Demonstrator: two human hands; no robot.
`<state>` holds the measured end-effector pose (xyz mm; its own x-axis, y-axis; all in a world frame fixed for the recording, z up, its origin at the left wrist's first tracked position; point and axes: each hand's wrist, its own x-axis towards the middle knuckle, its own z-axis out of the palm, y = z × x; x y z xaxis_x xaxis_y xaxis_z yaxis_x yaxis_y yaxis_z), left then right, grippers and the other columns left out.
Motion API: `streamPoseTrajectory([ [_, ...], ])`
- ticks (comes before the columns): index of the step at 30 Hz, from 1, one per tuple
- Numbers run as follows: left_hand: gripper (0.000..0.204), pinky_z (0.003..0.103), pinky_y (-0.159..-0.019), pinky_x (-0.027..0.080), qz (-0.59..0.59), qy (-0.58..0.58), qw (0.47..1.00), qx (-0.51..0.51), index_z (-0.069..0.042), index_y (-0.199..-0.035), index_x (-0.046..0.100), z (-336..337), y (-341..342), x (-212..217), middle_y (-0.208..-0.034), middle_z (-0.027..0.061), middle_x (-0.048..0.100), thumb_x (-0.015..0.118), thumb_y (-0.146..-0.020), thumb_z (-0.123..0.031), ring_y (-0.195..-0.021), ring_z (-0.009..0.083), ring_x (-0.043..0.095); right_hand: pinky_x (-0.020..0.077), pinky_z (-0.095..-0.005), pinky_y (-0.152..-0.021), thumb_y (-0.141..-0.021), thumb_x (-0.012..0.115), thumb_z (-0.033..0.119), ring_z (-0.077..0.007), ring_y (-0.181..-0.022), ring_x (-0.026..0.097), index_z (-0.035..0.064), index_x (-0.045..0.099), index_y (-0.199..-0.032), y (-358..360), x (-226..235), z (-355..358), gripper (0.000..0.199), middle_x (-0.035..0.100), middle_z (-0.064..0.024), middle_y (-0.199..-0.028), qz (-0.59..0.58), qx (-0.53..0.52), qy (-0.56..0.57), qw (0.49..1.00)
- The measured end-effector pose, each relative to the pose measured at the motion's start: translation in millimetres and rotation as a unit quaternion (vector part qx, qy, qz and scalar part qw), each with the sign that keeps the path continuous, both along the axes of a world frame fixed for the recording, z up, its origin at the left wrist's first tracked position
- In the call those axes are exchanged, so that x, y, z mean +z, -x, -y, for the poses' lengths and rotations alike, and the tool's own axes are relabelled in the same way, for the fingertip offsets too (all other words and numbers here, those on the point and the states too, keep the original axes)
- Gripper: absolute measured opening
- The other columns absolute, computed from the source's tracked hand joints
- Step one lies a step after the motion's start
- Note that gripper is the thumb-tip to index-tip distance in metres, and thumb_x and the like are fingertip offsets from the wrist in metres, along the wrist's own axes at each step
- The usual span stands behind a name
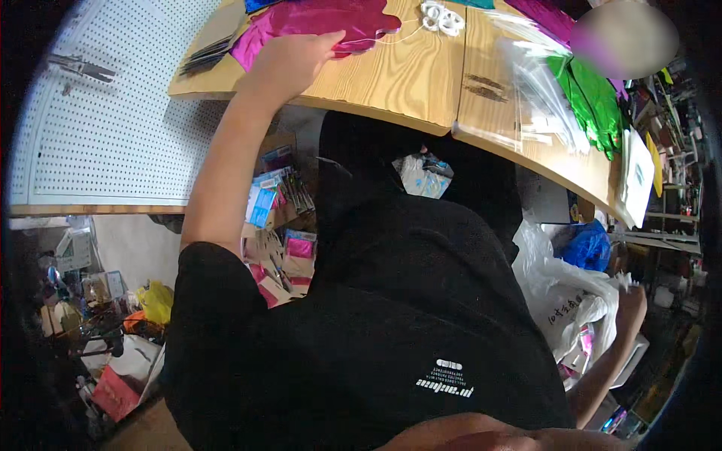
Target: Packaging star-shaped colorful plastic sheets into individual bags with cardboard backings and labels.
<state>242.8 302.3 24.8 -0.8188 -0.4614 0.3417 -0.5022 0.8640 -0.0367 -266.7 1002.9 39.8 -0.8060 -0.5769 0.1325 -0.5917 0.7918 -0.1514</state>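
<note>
On the wooden table, my left hand rests at the near edge of a flat magenta foil balloon with a scalloped outline. Thumb and fingers are closed at the foil's edge, partly hidden. From beside the thumb a thin white string runs right to a small looped bundle of white ribbon. Low at the far right, my right hand is closed beside a white plastic bag. A small crumpled white bit shows above its fingers; I cannot make out what it is.
Clear plastic sleeves and green foil lie on the table's right part. Grey-brown flat pieces are stacked at its left corner. A white perforated board stands left. Small packets fill a box below; a blue bag sits right.
</note>
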Motion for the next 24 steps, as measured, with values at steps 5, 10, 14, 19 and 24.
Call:
streamPoseTrajectory([
  [5, 0.032, 0.043, -0.08, 0.06, -0.106, 0.018, 0.992, -0.066, -0.013, -0.129, 0.071, 17, 10, -15, -0.111, 0.0153, 0.077, 0.062, -0.101, -0.023, -0.095, 0.0329, 0.075, 0.0541, -0.0338, -0.08, -0.096, 0.072, 0.014, -0.0168, -0.087, 0.067, -0.0017, 0.067, -0.109, -131, 48, 213, 0.021, 0.073, -0.0093, -0.097, 0.109, 0.09, 0.033, 0.989],
  [10, 0.03, 0.036, -0.082, 0.06, -0.203, -0.13, 0.97, -0.013, -0.009, -0.124, 0.073, 10, 15, -9, -0.104, 0.0148, 0.079, 0.073, -0.095, -0.017, -0.092, 0.0267, 0.077, 0.0557, -0.0355, -0.087, -0.089, 0.076, 0.003, -0.023, -0.095, 0.072, -0.0026, 0.069, -0.109, -201, 43, 362, 0.022, 0.074, -0.0127, -0.1, 0.12, 0.379, 0.154, 0.905],
  [14, 0.028, 0.033, -0.083, 0.059, -0.25, -0.188, 0.95, 0.016, -0.008, -0.119, 0.076, 10, 16, -2, -0.101, 0.0094, 0.08, 0.077, -0.093, -0.017, -0.088, 0.0191, 0.075, 0.0546, -0.0388, -0.093, -0.087, 0.08, 0.009, -0.0343, -0.106, 0.07, 0.0014, 0.071, -0.109, -246, 43, 468, 0.024, 0.073, -0.0149, -0.109, 0.078, 0.522, 0.234, 0.817],
  [19, 0.026, 0.029, -0.082, 0.056, -0.271, -0.283, 0.92, 0.031, -0.007, -0.115, 0.077, 21, 20, 2, -0.097, 0.0051, 0.078, 0.079, -0.093, -0.02, -0.086, 0.0129, 0.07, 0.0548, -0.0426, -0.095, -0.089, 0.079, 0.02, -0.0357, -0.109, 0.068, 0.0044, 0.069, -0.117, -260, 1, 580, 0.033, 0.071, -0.0149, -0.116, 0.013, 0.57, 0.265, 0.777],
  [24, 0.023, 0.032, -0.08, 0.055, -0.293, -0.283, 0.91, 0.081, -0.004, -0.109, 0.078, 28, 21, 6, -0.095, 0.0081, 0.078, 0.077, -0.094, -0.022, -0.086, 0.0159, 0.072, 0.0532, -0.0453, -0.097, -0.087, 0.08, 0.026, -0.0373, -0.114, 0.065, 0.0046, 0.065, -0.123, -257, -15, 613, 0.044, 0.069, -0.0168, -0.117, 0.048, 0.567, 0.164, 0.805],
])
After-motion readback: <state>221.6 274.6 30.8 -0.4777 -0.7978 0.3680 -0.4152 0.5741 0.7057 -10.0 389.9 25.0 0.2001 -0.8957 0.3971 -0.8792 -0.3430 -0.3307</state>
